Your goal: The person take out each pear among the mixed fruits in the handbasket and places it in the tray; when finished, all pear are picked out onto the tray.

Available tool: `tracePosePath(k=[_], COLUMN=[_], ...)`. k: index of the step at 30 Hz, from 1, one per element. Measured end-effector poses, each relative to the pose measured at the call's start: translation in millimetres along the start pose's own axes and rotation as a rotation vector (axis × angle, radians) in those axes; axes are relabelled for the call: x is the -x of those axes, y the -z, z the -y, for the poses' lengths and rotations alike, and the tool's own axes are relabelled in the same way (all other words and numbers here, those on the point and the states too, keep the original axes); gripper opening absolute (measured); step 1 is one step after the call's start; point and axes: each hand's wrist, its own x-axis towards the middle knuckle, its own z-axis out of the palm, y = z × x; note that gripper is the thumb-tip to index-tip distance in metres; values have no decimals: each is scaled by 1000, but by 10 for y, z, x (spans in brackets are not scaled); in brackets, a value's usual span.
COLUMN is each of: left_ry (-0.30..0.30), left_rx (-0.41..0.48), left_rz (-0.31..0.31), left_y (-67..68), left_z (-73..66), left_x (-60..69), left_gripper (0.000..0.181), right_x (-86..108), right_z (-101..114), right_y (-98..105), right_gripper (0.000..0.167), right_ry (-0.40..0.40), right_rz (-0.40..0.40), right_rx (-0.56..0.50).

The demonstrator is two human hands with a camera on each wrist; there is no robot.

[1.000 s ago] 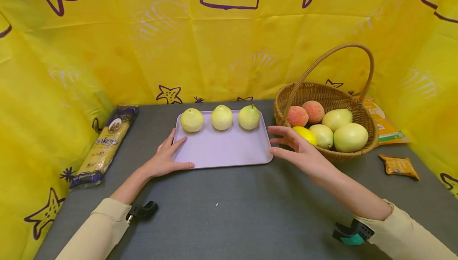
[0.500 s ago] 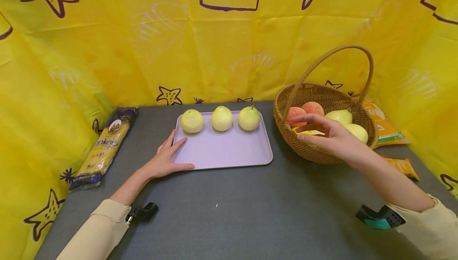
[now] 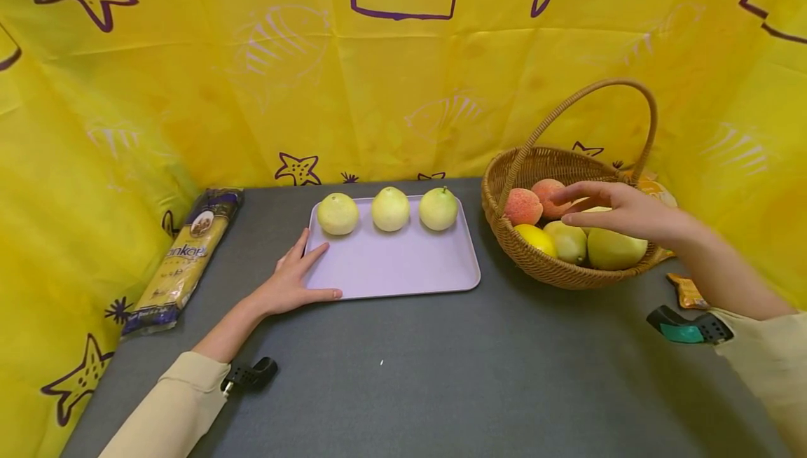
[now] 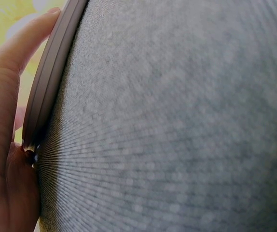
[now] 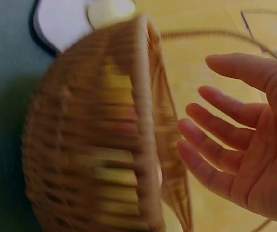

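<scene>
On the lilac tray (image 3: 391,269), three round pale yellow-green fruits stand in a row along the back: a left fruit (image 3: 338,214), a middle fruit (image 3: 390,209) and a right fruit (image 3: 438,209). My left hand (image 3: 284,288) rests on the tray's left end with fingers spread, its thumb at the front edge. Over the wicker basket (image 3: 536,269) hovers my right hand (image 3: 621,209), fingers loosely bent and holding nothing. Inside the basket lie two peaches (image 3: 523,206), a lemon (image 3: 536,239) and several pale green fruits (image 3: 614,251), partly hidden by that hand.
A pack of pasta (image 3: 185,255) lies on the grey table at the left. Right of the basket are a small orange packet (image 3: 687,291) and a larger orange bag (image 3: 658,190), both partly covered. The basket handle (image 3: 589,90) arches high. Yellow cloth hangs behind.
My right hand has left the tray's right edge and moved right and up, over the basket. The left hand, tray and fruits stay in place.
</scene>
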Motion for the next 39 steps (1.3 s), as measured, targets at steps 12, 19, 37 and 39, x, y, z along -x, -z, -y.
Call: tracePosePath(k=[12,19,37,39], left_ry=[2,21,11,7], left_rx=[-3,-8,2,3], left_rz=[-14,-8,-11,-12], left_y=[7,12,-3,-9], left_z=[6,8,-7,-3], left_x=[1,14,13,12], left_gripper=[102,102,102,102], right_x=[-84,-133,-168,-165], right_z=[-404,-474,-490,-497], right_y=[341,454,465,462], right_gripper=[38,43,58,58], right_ry=[-32,-49,-114,-106], right_rz=[146,326,477,476], right_rx=[150,162,238,233])
